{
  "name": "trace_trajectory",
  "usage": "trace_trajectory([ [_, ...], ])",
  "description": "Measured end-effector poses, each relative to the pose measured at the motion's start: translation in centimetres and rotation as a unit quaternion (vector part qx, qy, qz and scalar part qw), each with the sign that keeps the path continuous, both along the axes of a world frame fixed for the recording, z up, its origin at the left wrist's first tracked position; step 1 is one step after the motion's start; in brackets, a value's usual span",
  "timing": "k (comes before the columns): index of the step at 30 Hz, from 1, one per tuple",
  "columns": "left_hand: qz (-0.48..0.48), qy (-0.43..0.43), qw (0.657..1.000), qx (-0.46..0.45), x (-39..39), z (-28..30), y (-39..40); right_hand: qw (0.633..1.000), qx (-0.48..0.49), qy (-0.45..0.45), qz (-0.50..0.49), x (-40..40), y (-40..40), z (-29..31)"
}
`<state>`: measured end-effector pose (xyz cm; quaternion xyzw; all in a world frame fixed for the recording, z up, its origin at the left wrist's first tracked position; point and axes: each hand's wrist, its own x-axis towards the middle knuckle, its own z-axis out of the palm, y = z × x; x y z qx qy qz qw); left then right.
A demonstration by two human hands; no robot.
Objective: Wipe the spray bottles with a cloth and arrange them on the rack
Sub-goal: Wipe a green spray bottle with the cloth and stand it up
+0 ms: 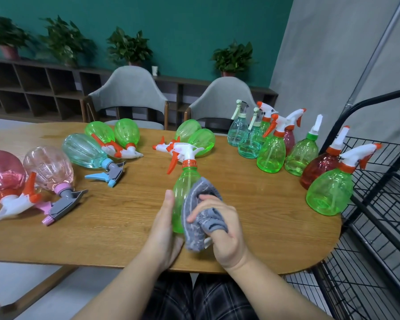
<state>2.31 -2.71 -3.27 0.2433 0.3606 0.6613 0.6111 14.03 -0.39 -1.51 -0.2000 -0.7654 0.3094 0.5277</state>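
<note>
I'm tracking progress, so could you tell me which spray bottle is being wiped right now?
The green spray bottle at the table's near edge: the only one held, with the grey cloth against it.

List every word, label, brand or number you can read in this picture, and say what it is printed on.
None can be read. The green bottle held by the left hand shows no label, nor does the grey cloth in the right hand. The other bottles look plain too.
</note>
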Motion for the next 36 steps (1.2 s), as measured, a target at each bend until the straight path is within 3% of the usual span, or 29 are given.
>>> trace_trajectory([
  [2, 0.025, 0.003, 1.000, -0.008, 0.1, 0.0, 0.1, 0.972, -0.186, 0.146, -0.013, 0.2, -0.4, 1.6],
  [5, 0.038, -0.022, 0.999, -0.007, 0.1, -0.2, 0.2, 0.801, -0.452, 0.384, -0.079, 0.6, 1.1, 3.7],
  [6, 0.033, -0.024, 0.999, -0.003, 0.0, -0.2, 0.1, 0.765, -0.484, 0.417, -0.083, 0.8, 1.8, 4.1],
  [7, 0.027, -0.025, 0.999, 0.000, 0.0, -0.3, 0.1, 0.754, -0.497, 0.422, -0.082, 0.9, 2.3, 4.6],
  [9, 0.012, -0.019, 1.000, 0.009, 0.1, -0.2, 0.0, 0.785, -0.489, 0.371, -0.082, 0.5, 2.5, 5.1],
  [12, -0.004, -0.009, 1.000, 0.018, 0.2, -0.2, 0.0, 0.865, -0.420, 0.265, -0.064, -0.7, 2.1, 4.9],
  [14, 0.001, 0.007, 1.000, 0.016, 0.4, -0.2, 0.1, 0.943, -0.301, 0.122, -0.066, -1.4, 1.9, 4.4],
  [16, 0.013, 0.013, 1.000, 0.014, 0.4, -0.2, 0.2, 0.984, -0.167, -0.025, -0.061, -1.8, 1.9, 3.2],
  [19, 0.013, 0.032, 0.999, 0.012, 0.4, -0.1, 0.2, 0.987, -0.072, -0.115, -0.089, -1.4, 2.1, 1.7],
  [28, -0.008, -0.021, 1.000, 0.022, 0.4, 0.2, -0.2, 0.994, 0.047, -0.098, -0.034, -0.3, 0.7, 0.5],
  [33, -0.018, -0.011, 1.000, 0.023, -0.1, 0.3, -0.2, 0.994, 0.040, -0.096, 0.013, -0.1, 0.3, 0.6],
  [35, -0.005, -0.014, 1.000, 0.000, -0.1, 0.3, -0.2, 0.996, -0.049, -0.052, 0.052, -0.1, -0.1, 1.3],
  [36, 0.008, -0.015, 1.000, -0.007, 0.0, 0.1, -0.1, 0.988, -0.134, 0.018, 0.076, -0.2, -0.5, 2.2],
])
